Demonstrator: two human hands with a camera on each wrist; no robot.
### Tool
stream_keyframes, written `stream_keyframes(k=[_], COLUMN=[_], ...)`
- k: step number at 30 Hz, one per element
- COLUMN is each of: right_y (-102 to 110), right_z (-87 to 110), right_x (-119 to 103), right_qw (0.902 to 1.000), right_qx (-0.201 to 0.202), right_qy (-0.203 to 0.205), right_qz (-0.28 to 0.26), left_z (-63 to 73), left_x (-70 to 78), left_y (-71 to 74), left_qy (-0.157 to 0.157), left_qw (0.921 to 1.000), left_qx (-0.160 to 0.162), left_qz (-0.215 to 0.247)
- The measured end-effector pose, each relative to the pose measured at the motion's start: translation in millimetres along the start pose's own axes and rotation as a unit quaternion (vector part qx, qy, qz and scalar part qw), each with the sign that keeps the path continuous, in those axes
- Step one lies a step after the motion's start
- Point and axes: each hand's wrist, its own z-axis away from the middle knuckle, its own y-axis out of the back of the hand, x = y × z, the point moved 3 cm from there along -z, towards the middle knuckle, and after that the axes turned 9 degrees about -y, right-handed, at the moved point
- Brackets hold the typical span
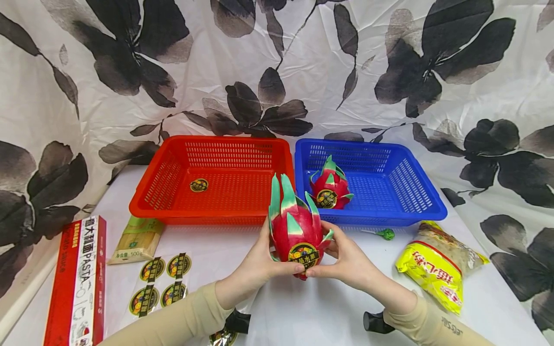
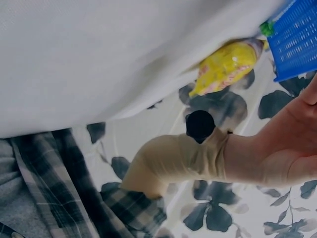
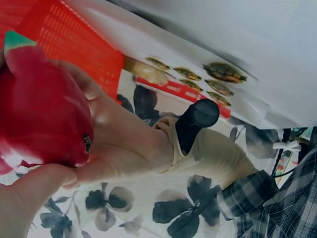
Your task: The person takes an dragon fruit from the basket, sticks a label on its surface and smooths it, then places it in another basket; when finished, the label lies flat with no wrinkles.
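Note:
A red dragon fruit with green-tipped scales is held upright between both hands, in front of the baskets. My left hand grips its left side and my right hand its right side. Both thumbs touch the lower edge of a round black and gold fruit sticker on its front. Most other fingers are hidden behind the fruit. The right wrist view shows the dragon fruit close up, without the sticker. A second dragon fruit, also stickered, sits in the blue basket.
The red basket stands left of the blue one, with a round sticker on its floor. A sticker sheet, noodle pack and pasta box lie on the left. A yellow bag and green lollipop lie right.

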Motion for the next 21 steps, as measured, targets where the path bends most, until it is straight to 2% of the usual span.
stream_keyframes(k=[4, 11, 21], right_y=[-1.8, -1.5, -1.5], right_z=[-0.5, -1.1, -1.2], right_x=[-1.4, -3.1, -2.1], right_qw=[1.0, 0.9999, 0.9996], right_qx=[0.004, 0.005, -0.004], right_qy=[-0.002, -0.013, -0.022], right_qz=[0.004, 0.003, -0.02], left_z=[0.6, 0.4, -0.5], left_x=[-0.9, -0.9, -2.5], left_y=[-0.2, 0.5, 0.7], left_qy=[0.005, 0.012, 0.026], left_qw=[0.9999, 0.9997, 0.9992], left_qx=[0.013, 0.017, 0.017], left_qz=[-0.005, -0.011, 0.024])
